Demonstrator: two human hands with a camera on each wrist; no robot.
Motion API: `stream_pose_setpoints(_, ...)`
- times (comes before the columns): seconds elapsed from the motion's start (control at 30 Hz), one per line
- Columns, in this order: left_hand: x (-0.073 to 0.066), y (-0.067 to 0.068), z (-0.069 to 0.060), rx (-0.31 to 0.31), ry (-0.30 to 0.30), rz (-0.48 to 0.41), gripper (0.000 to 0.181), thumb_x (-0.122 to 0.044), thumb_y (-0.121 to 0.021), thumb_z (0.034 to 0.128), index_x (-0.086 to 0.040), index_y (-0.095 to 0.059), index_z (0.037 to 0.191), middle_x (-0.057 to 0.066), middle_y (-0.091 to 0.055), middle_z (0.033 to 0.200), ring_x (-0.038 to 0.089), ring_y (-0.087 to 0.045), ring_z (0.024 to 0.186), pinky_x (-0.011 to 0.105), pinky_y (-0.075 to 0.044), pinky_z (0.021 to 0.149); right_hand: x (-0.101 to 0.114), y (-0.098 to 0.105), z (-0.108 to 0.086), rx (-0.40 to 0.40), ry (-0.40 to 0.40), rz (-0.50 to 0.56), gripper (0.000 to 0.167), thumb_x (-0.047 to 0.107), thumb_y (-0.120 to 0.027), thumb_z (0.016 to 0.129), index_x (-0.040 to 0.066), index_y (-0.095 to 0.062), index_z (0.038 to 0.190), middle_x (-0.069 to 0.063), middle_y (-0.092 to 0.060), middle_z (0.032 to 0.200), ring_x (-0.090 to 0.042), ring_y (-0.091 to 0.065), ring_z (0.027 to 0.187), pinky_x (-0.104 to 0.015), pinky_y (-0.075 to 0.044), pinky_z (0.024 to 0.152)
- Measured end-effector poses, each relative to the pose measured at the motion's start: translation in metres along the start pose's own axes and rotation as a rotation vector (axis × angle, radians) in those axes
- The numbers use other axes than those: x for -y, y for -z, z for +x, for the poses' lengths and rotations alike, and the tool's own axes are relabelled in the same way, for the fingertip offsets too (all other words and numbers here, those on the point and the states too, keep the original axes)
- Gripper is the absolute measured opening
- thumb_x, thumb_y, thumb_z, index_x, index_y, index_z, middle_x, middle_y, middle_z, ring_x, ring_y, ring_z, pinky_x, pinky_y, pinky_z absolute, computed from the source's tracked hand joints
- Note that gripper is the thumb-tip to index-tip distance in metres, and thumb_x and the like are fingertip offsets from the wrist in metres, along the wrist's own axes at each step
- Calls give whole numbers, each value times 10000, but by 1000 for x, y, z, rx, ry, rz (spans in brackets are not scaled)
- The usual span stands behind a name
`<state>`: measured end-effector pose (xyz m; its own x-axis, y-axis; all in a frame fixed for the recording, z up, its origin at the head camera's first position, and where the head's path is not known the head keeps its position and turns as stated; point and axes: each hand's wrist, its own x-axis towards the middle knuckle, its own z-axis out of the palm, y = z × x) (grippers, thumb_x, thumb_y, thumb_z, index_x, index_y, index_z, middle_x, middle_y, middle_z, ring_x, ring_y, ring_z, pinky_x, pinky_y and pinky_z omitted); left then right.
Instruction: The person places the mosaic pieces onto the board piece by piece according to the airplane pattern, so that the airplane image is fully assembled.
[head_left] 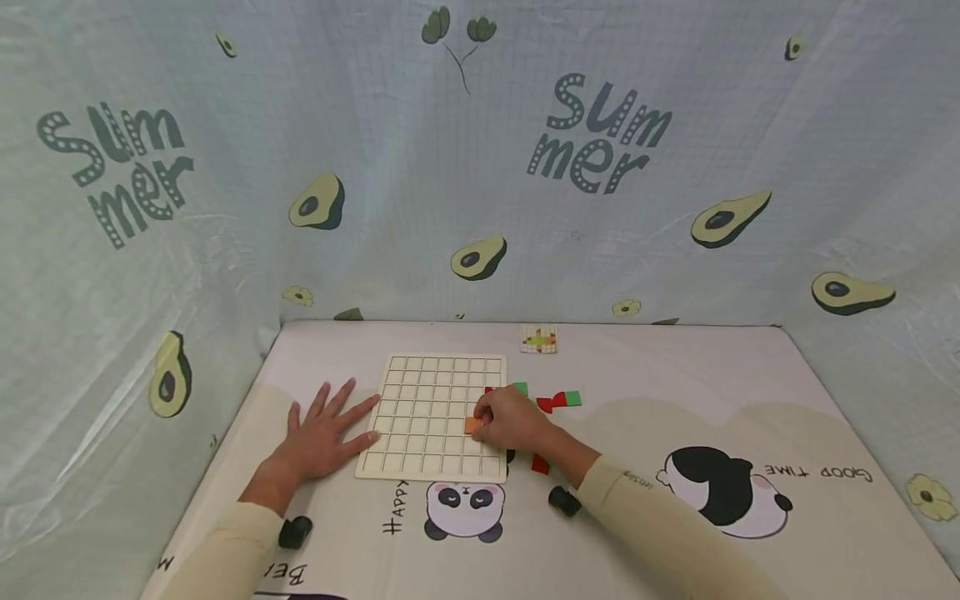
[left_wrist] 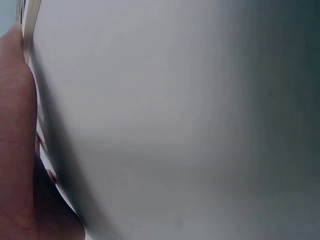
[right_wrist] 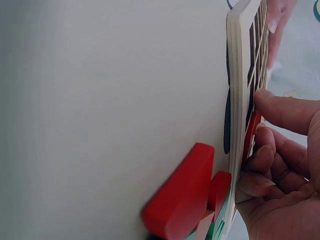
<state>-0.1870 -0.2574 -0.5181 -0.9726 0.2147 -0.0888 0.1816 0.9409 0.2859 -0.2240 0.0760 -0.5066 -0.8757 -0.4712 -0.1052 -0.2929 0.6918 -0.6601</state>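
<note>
A pale wooden grid board [head_left: 429, 409] lies on the table. My right hand [head_left: 516, 419] is over its right side, thumb and fingers pinching an orange piece [head_left: 472, 425] at the grid. In the right wrist view this hand [right_wrist: 292, 175] has its thumb and curled fingers at a red-orange piece [right_wrist: 251, 131] by the board's edge [right_wrist: 237, 90]. With fingers spread, my left hand [head_left: 317, 442] rests on the table, its fingertips touching the board's left edge. The left wrist view shows part of that hand [left_wrist: 15, 140] beside the board's edge.
Red pieces [head_left: 541, 464] and green pieces [head_left: 573, 398] lie right of the board, some partly behind my right hand. A small pattern card [head_left: 538, 340] is at the back. Black objects [head_left: 296, 532] sit by both forearms. Patterned sheets [head_left: 397, 208] surround the table.
</note>
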Motion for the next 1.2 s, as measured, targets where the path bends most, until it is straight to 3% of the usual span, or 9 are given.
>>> stream_pose_setpoints(0.63, 3, -2, 2, -3, -5, -3, 694, -615, -584, 981, -296, -444, 1582, 167, -217, 1737, 551, -107, 1583, 843, -39, 1159, -4, 1, -2, -13, 26, 12, 145, 168, -822, 876, 82, -768, 980, 48, -617, 760, -102, -546, 712, -204, -430, 574)
stream_pose_setpoints(0.9, -2, 0, 0, -1, 4, 3, 700, -609, -589, 980, -288, -445, 1586, 169, -223, 1737, 552, -104, 1584, 845, -43, 1162, -23, 20, -11, -39, 105, 86, 87, 60, -770, 898, 73, -811, 973, 22, -676, 818, -107, -565, 745, -201, -484, 637)
stream_pose_setpoints(1.2, 3, -2, 3, 6, 3, 5, 709, -620, -578, 983, -297, -425, 1595, 169, -190, 1745, 551, -82, 1586, 842, -20, 1163, -48, 49, -37, -3, 53, 33, 59, 63, -787, 891, 104, -826, 908, 28, -701, 862, -111, -573, 803, -210, -514, 684)
